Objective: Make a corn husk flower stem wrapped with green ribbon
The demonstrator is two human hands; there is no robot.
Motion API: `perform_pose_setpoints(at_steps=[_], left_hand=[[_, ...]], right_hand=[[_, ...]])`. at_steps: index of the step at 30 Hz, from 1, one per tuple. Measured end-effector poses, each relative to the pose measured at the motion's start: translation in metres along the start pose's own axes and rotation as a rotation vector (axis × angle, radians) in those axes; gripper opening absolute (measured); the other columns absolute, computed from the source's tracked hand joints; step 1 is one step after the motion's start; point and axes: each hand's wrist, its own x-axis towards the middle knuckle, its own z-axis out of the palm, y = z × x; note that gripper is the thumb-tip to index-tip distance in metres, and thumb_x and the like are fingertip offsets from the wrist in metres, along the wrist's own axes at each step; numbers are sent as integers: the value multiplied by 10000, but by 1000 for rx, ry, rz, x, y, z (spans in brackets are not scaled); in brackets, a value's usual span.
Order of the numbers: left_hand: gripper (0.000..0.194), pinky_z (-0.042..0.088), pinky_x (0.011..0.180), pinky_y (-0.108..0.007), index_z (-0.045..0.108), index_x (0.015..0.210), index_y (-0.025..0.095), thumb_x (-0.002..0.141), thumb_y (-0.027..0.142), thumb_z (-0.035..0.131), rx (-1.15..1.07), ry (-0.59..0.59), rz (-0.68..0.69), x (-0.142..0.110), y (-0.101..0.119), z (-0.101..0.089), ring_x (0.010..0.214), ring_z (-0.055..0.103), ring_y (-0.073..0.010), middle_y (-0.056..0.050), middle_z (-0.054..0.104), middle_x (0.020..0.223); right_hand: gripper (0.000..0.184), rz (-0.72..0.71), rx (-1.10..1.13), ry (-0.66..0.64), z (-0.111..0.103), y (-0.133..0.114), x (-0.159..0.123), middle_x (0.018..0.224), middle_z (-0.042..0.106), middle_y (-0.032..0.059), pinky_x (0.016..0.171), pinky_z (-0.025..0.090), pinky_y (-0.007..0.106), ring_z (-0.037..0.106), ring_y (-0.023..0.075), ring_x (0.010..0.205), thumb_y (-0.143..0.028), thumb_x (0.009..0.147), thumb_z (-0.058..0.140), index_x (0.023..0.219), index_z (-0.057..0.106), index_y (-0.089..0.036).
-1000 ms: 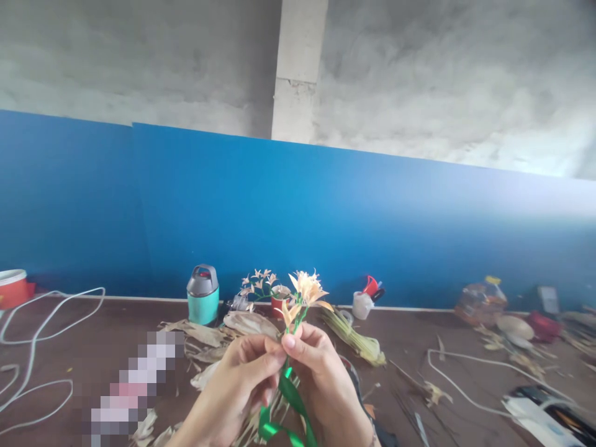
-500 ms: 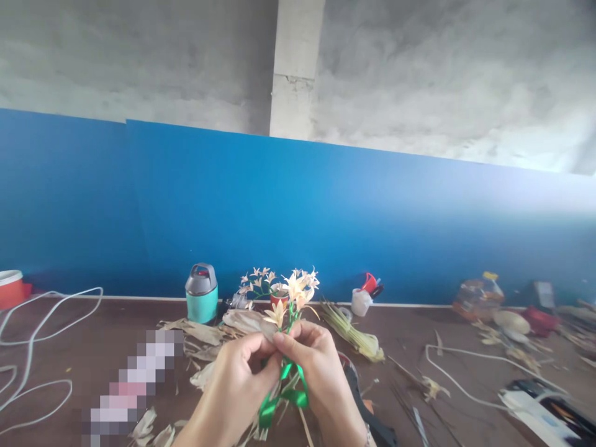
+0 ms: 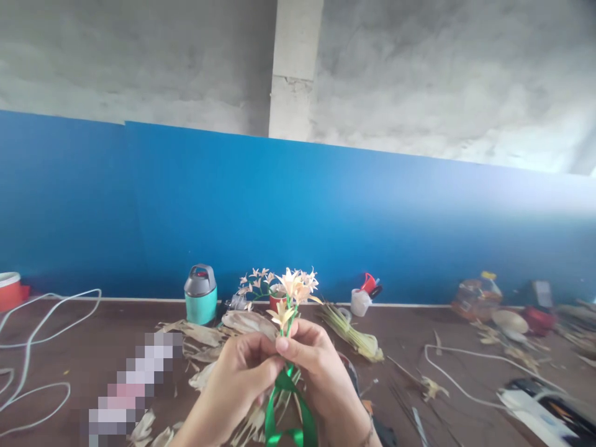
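In front of me is a spray of cream artificial flowers [image 3: 289,283] on green-wrapped stems, held upright. My right hand [image 3: 319,366] pinches the stems between thumb and fingers just below the lowest bloom [image 3: 281,315]. My left hand [image 3: 244,375] is closed beside it, its thumb and fingertips meeting at the stems where a shiny green ribbon [image 3: 305,417] begins. The ribbon hangs in a loop beneath both hands. Fingers partly hide the wrapped spot. Behind the spray, a second stem of small pale flowers [image 3: 256,282] rises near a red cup [image 3: 276,301].
Dry husks [image 3: 200,334] lie beyond my left hand. A teal flask [image 3: 201,301] stands at the back. Pale-green bundled strips [image 3: 356,335] and a white cup [image 3: 361,302] with scissors sit right of centre. White cables [image 3: 30,347] curl at the left. A blue partition [image 3: 233,205] borders the table [image 3: 400,329].
The lower bloom has shifted slightly right and up, closer to the other flowers. The green ribbon's loop has swung and now hangs lower and wider. Both hands stay nearly in place.
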Motion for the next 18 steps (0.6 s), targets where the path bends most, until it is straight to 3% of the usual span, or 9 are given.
perform_pose_setpoints(at_steps=[4,7,11,18], left_hand=[[228,191,335,-161,535,551,169,593,308,711,-191,-110,-64,0,1,-2,322,254,-20,85,400,375],[255,169,320,-152,538,546,168,555,314,747,-284,-175,-108,0,1,-2,312,231,-7,89,400,368],[280,152,314,-139,567,574,167,510,316,795,-349,-179,-147,0,0,-2,324,249,-7,89,417,377],[305,155,321,-130,608,590,161,456,303,843,-421,-191,-200,2,-3,-5,348,306,-12,82,447,407]], right_hand=[[200,65,54,-288,-11,-5,-1,675,637,19,576,382,214,521,98,589,-278,623,807,702,699,-130],[180,64,64,-378,-17,-3,1,703,656,35,590,385,218,544,112,629,-275,640,799,738,733,-139],[80,25,89,-368,-19,0,2,660,660,21,594,404,219,564,116,637,-215,637,799,671,746,-166],[59,-33,19,-286,-13,-9,-3,620,650,9,584,403,204,565,101,611,-174,651,788,662,731,-162]])
